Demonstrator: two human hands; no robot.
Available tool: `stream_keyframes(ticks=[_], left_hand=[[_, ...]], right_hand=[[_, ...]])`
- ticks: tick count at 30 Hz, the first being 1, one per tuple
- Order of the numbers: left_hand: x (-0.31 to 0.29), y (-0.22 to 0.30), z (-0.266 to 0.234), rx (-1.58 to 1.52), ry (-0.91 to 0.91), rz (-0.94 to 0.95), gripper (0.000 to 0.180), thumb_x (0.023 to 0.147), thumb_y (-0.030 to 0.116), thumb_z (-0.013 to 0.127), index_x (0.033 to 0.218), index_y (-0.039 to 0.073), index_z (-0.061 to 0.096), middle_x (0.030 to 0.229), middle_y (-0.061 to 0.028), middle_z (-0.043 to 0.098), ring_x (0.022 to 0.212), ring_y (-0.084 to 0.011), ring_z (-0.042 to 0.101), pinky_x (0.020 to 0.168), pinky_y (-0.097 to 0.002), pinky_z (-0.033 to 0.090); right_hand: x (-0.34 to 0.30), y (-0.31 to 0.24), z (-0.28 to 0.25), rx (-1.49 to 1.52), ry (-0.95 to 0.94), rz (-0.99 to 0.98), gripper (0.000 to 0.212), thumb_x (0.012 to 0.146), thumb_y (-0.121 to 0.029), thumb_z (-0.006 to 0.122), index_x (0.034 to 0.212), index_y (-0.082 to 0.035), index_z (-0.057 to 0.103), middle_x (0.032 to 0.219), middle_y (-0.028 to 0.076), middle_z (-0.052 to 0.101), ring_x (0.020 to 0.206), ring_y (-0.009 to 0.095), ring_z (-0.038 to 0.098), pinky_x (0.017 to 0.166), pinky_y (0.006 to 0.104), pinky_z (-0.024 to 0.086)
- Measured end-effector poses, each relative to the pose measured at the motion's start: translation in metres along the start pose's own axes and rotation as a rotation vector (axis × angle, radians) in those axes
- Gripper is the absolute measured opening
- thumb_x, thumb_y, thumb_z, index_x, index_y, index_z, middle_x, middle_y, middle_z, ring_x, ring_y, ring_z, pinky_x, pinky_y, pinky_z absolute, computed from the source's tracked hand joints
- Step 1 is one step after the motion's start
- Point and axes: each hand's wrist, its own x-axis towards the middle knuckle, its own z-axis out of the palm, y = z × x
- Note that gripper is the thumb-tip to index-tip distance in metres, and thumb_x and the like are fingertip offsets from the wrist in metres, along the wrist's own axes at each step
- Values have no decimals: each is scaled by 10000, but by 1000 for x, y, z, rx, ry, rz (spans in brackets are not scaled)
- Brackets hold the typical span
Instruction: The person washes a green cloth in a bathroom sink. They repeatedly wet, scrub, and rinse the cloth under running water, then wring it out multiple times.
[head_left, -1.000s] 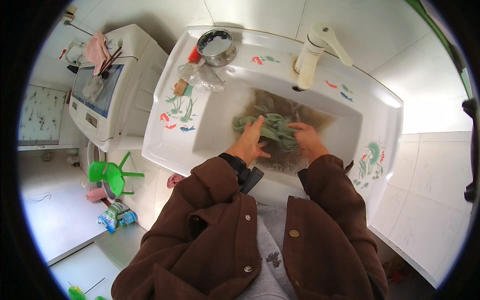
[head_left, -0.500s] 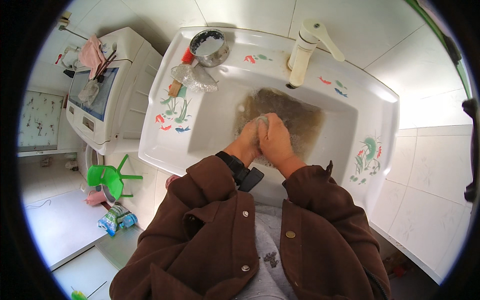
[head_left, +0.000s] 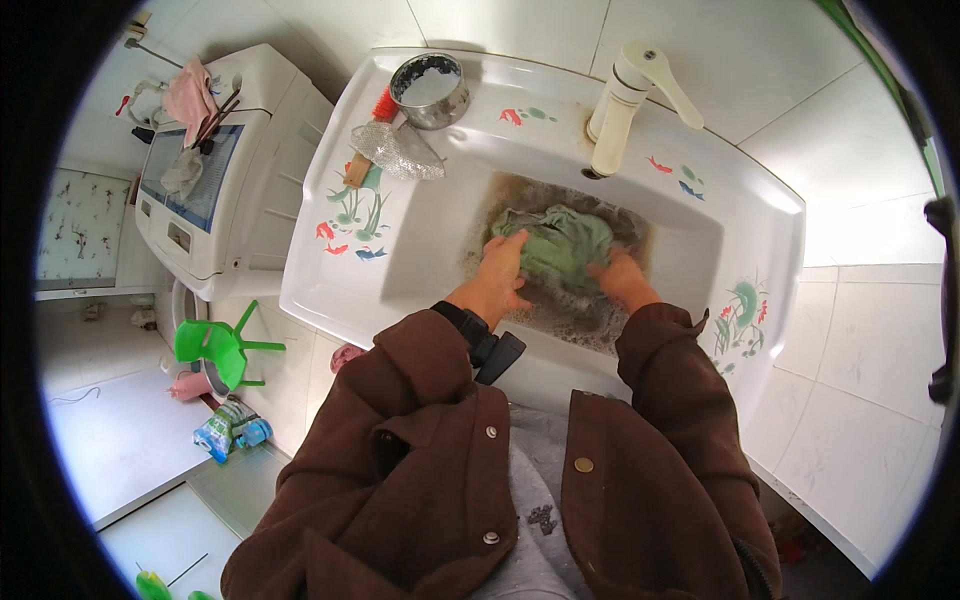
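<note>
Cloth (head_left: 562, 243) lay at two o'clock from left hand (head_left: 496, 274), ten from right hand (head_left: 626, 279) — left splayed against it, right's grip I couldn't tell.

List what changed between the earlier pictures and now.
The left hand and right hand, pressed together half a second ago, have moved apart to either side of the green cloth, now spread wider in the brown water. The faucet, metal pot and green chair stayed put.

Brown jacket (head_left: 430, 490), worn open — silver snaps (head_left: 491, 432), one brass-toned button (head_left: 584, 465); grey top (head_left: 536, 475), dark print (head_left: 541, 519) — black wristband (head_left: 462, 325).
</note>
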Motion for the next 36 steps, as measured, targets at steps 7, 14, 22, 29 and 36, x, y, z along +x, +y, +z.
stream_keyframes(ticks=[7,14,22,29,36], left_hand=[[26,-10,-15,-85,-167,-96,608,892,494,472,1370,164,293,1428,-136,229,1280,-370,277,964,-646,259],[61,-7,-33,-139,-710,56,400,905,502,435,929,127,572,893,-47,621,813,-198,613,652,-380,508],[32,-18,-12,-167,-467,84,335,927,374,410,1088,108,534,1000,-56,593,790,-187,596,637,-349,501],[8,-11,7,76,-513,221,322,931,282,463,1097,18,543,1044,-75,600,907,-180,593,788,-335,493],[4,1,-1,34,29,24,699,881,452,520,1416,213,140,1486,-125,90,1327,-411,156,984,-690,169]], right_hand=[[-42,-51,7,626,-404,41,355,803,4,455,1147,-32,534,1077,173,531,927,265,557,682,388,559],[-104,-92,48,144,-75,-839,268,853,-160,508,1075,-12,518,976,223,583,816,380,585,736,423,496],[-88,-90,51,19,110,-582,355,890,-296,499,1089,-4,474,950,284,590,878,454,574,767,492,455],[-25,-51,16,-419,68,-679,426,904,-312,459,1189,3,433,1036,274,574,809,416,603,699,475,498],[-6,-10,1,-392,37,-168,507,891,-200,499,1339,-52,314,1043,188,580,903,307,602,664,435,526]])
